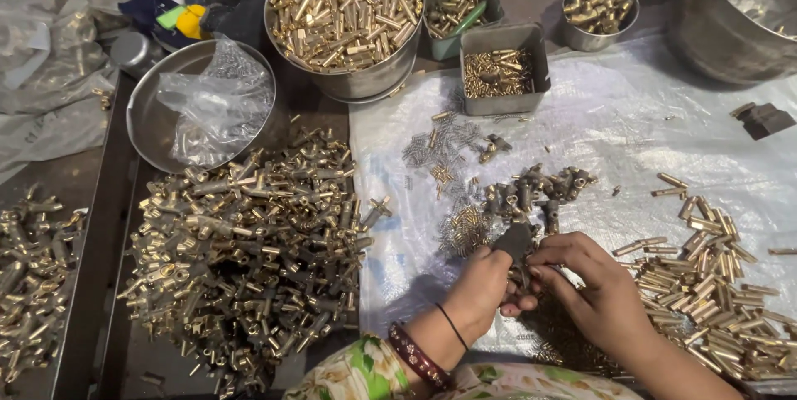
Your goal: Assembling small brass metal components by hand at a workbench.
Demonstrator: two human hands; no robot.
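Note:
My left hand [480, 288] is closed around a dark grey tool [513, 241] whose top sticks up above the fingers. My right hand [588, 277] meets it from the right, fingertips pinching a small brass part against the tool; the part itself is mostly hidden. Both hands hover over a white plastic sheet [631, 126]. Just beyond them lies a small cluster of brass fittings [540, 188] and little pins [462, 230]. To the right of my right hand spreads a heap of brass tubes [714, 284].
A big pile of brass fittings [249, 242] fills the left. At the back stand a steel bowl of brass tubes [344, 10], a steel dish with a plastic bag [199, 105], a grey tray of small pins [502, 68], a green tray [459, 2] and a large steel pot [739, 14].

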